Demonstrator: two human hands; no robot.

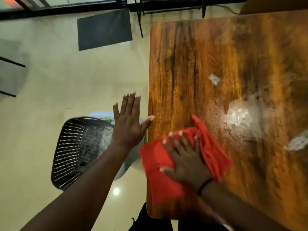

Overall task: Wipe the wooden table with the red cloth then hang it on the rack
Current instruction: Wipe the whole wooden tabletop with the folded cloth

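Note:
The wooden table (191, 64) fills the right of the view, its left edge running down the middle. White powdery smears (241, 117) lie on its right part. The red cloth (158, 172) is spread at the table's near left corner, part of it hanging over the edge. My right hand (185, 157) presses flat on the cloth with straight fingers. My left hand (129, 120) is held flat and open just off the table's left edge, thumb tip at the edge, holding nothing. No rack can be made out for certain.
A black perforated bin (75, 150) stands on the pale floor under my left arm, beside a light-coloured object (100, 114). A dark mat (104, 29) lies on the floor farther off. Black metal legs (140, 20) stand beyond the table's far edge.

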